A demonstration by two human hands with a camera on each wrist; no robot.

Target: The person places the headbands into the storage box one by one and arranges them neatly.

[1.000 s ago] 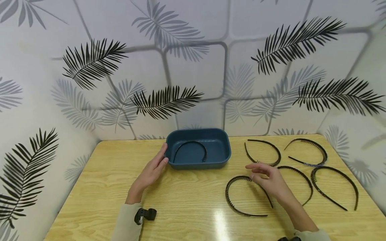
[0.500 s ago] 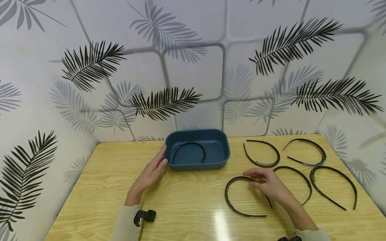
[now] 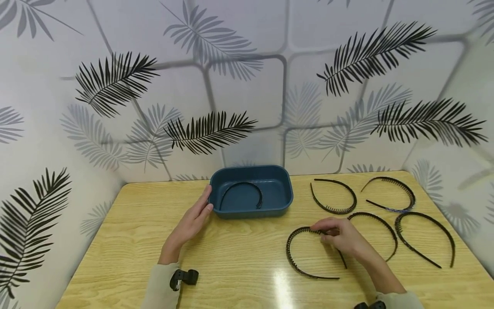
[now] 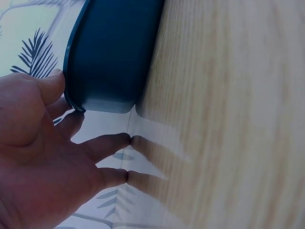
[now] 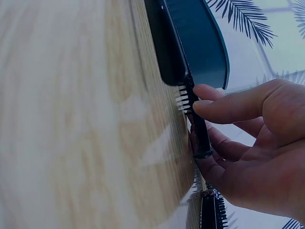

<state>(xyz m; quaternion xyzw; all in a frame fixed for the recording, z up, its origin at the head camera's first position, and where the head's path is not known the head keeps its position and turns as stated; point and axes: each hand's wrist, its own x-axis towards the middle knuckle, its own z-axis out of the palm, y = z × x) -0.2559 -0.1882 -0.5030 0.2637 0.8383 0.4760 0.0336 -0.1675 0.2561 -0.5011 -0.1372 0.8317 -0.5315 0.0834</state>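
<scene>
My right hand (image 3: 347, 238) pinches the far side of a black toothed headband (image 3: 326, 278) between thumb and fingers. In the right wrist view the thumb lies on the near face of that headband (image 5: 202, 136), with the fingers behind. My left hand (image 3: 191, 223) touches the left end of a dark blue rectangular box (image 3: 252, 214); its fingers are mostly straight. The left wrist view has the thumb at the rim of the box (image 4: 112, 57) and other fingers spread below the corner. Inside the box lies another black headband (image 3: 260, 198).
Several more headbands lie on the right of the wooden table (image 3: 127, 240): one at the back (image 3: 355, 198), one with a bluish part (image 3: 414, 198), one beyond my right wrist (image 3: 395, 240) and one at far right (image 3: 453, 253). A leaf-patterned wall stands behind.
My right hand has come down and toward me onto the nearest headband, and its thumb and fingers have closed on it. The left hand stays at the box.
</scene>
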